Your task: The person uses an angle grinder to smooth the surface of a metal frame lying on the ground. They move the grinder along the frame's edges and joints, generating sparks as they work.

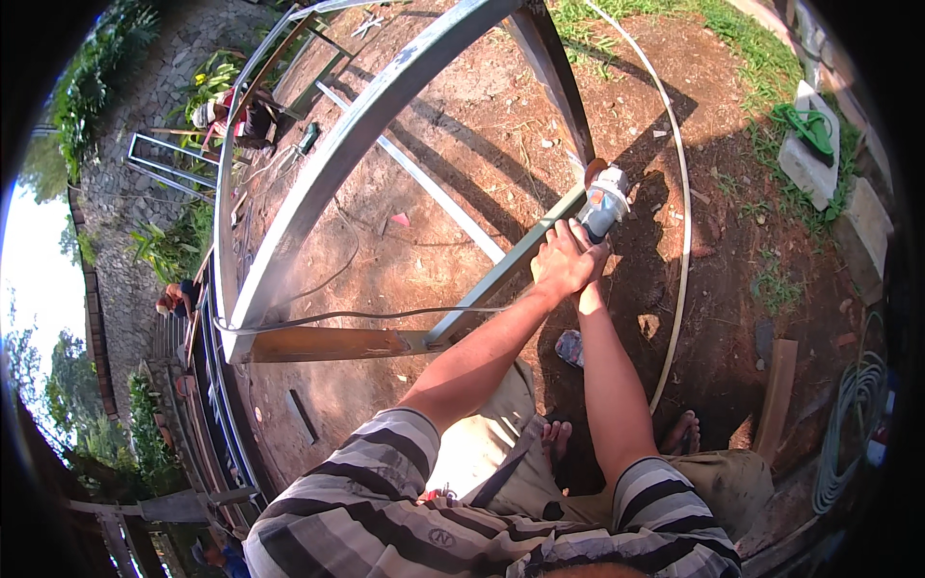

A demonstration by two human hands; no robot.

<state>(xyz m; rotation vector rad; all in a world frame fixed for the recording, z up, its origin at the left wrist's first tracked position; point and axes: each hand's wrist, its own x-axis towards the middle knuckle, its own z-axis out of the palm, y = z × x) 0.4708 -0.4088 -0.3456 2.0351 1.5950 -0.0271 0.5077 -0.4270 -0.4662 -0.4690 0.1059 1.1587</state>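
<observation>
An angle grinder [604, 208] with a grey-blue body is gripped by both my hands. My left hand [556, 257] is closed at its rear, overlapping my right hand [594, 256], which wraps the handle. Some fingers are hidden between them. The grinder's dark reddish disc [595, 170] is at the near right corner of a large welded metal frame [361, 125]; whether it touches the metal cannot be told. A green-grey bar [511, 264] of this frame runs just left of my hands. A dark cable [385, 313] lies across the frame's lower left corner.
A pale hose [684, 212] curves over the dirt at right. Beyond lie a stone slab with a green object [807, 130], a coiled hose [848, 433] and a plank [777, 400]. Another person [252, 120] crouches at far left near a power tool [308, 138]. My bare feet are close below.
</observation>
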